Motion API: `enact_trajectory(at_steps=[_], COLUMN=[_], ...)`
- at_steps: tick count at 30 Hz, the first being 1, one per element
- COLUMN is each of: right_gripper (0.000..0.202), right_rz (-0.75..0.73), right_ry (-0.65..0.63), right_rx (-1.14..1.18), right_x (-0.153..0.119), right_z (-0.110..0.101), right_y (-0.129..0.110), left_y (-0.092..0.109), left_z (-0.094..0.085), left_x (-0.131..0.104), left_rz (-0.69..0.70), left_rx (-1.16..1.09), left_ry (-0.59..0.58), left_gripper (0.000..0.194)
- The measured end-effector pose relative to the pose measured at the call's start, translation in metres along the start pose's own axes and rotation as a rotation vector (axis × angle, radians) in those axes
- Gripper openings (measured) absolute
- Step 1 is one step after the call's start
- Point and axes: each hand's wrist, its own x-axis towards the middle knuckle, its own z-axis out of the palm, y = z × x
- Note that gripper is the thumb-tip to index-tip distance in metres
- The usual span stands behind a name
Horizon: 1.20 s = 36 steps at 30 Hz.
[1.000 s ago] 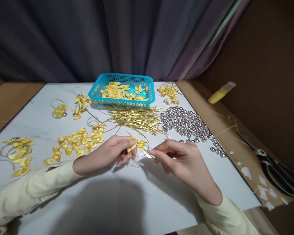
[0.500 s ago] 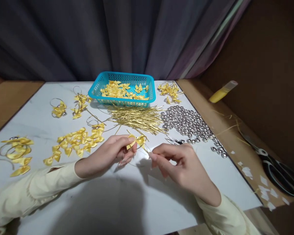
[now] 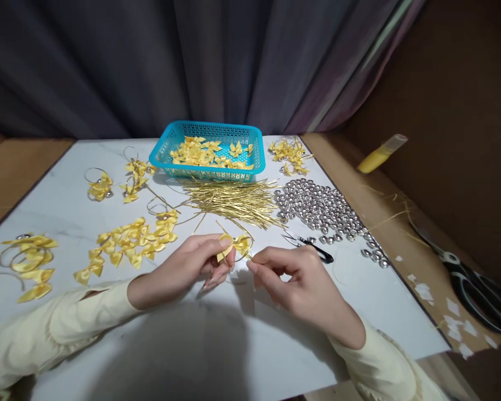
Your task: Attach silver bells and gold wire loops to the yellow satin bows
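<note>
Above the middle of the white tabletop, my left hand [image 3: 215, 262] pinches a yellow satin ribbon bow [image 3: 240, 244] by its left side. A gold twist tie [image 3: 245, 229] loops around the bow, its loose ends sticking up and out. At the bow's lower right, my right hand [image 3: 290, 273] is closed in a pinch on the gold twist tie, thumb against forefinger. The exact grip point is partly covered by the fingertips. Just beyond that hand lie small black-handled thread snips [image 3: 317, 249], with their blades pointing left.
A blue basket [image 3: 154, 159] of bows stands at the back. Before it lie gold ties [image 3: 234, 203] and silver bells or beads [image 3: 317, 206]. Loose bows [image 3: 127, 239] and looped ones [image 3: 31, 256] lie left. Scissors [image 3: 480, 289], paper scraps and a yellow tube [image 3: 382, 154] are right.
My right hand has shifted slightly left, closer to the bow, uncovering more of the thread snips. The bow has turned a little and shows more of its front. My left hand keeps its pinch.
</note>
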Motion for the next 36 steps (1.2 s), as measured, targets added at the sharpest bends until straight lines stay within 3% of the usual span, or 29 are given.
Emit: enact_trajectory(at_steps=[36], right_gripper=[0.024], right_rz=[-0.087], right_ry=[-0.017], right_rx=[-0.006], right_x=[0.0025], right_z=[-0.0032], right_y=[0.0015], left_y=[0.0005], left_z=[0.0008], left_x=[-0.0034], left_rz=[0.057], left_rx=[0.068], left_ry=[-0.033], left_gripper=[0.031])
